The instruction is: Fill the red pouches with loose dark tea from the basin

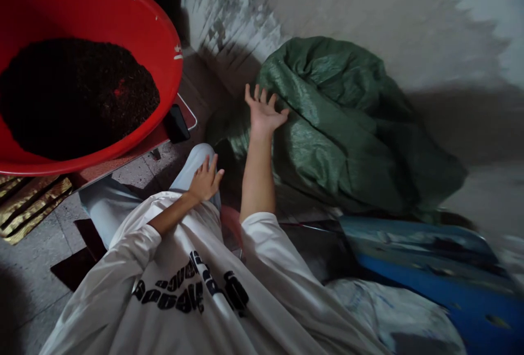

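while the right hand (266, 116) is held palm up: its fingers are spread wide near the bulky green woven sack (323, 131)
left hand (204, 182): held over the light-blue trousers (198, 157), fingers apart
wide red plastic tub (171, 66): partly filled with dark loose material (110, 93)

The basin (159, 28) at far left looks like smooth, slightly glossy red plastic, its dark fill (123, 90) matt and crumbly. The green sack (327, 126) shows creased woven plastic with a dull sheen; the wall (347, 11) looks rough, matt and patchy.
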Motion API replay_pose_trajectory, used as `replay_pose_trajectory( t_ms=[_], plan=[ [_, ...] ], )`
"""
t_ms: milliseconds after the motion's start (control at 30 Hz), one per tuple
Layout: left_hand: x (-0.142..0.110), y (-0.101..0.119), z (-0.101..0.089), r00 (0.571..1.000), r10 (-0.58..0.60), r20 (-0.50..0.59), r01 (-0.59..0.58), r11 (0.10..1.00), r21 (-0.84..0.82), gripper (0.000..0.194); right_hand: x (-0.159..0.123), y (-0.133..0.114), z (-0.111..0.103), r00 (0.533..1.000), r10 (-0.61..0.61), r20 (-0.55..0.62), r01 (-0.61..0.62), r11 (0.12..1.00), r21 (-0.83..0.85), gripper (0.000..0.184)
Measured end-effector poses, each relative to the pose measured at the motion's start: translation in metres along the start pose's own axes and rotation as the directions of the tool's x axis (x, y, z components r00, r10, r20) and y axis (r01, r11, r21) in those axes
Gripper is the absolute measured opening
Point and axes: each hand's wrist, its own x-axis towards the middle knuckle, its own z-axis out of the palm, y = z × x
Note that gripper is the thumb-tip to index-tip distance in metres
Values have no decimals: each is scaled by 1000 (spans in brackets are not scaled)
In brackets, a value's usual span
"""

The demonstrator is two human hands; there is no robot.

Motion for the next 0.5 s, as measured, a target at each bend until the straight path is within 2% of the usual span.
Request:
replay_pose_trajectory(
  t_ms=[33,67,100,133,167,200,233,267,300,367,433,500],
  plan=[
    [-6,4,-2,996,84,-16,-85,996,-20,79,-1,-1,8,987,160,-20,-148,948,283,53],
    [-15,7,-3,979,203,-18,-203,978,-41,81,-3,0,17,938,345,8,-290,774,562,62],
    [-24,11,-5,946,323,-7,-323,945,-57,82,-8,3,27,849,520,96,-388,489,781,76],
    [-33,13,-6,906,423,13,-421,905,-64,83,-17,7,37,725,650,229,-409,138,902,86],
    [-42,13,-8,875,482,37,-480,875,-62,84,-28,14,47,587,707,394,-361,-207,909,94],
    [-50,13,-9,860,507,56,-504,862,-56,83,-43,22,56,469,686,557,-250,-502,828,103],
    [-57,11,-11,860,506,62,-504,862,-52,82,-61,30,65,369,615,697,-94,-722,686,116],
    [-62,10,-13,868,493,56,-490,870,-58,81,-79,40,72,302,523,797,76,-846,527,130],
    [-65,10,-15,878,476,43,-473,878,-75,80,-99,48,79,260,430,864,220,-898,381,137],
    [-67,13,-22,889,458,8,-454,883,-121,80,-133,62,89,206,334,920,399,-887,232,130],
    [-66,22,-28,883,468,-32,-467,871,-154,77,-158,69,95,174,328,928,440,-869,225,121],
    [-64,33,-34,866,496,-60,-499,853,-152,74,-172,71,100,137,345,929,428,-866,258,125]
  ],
)
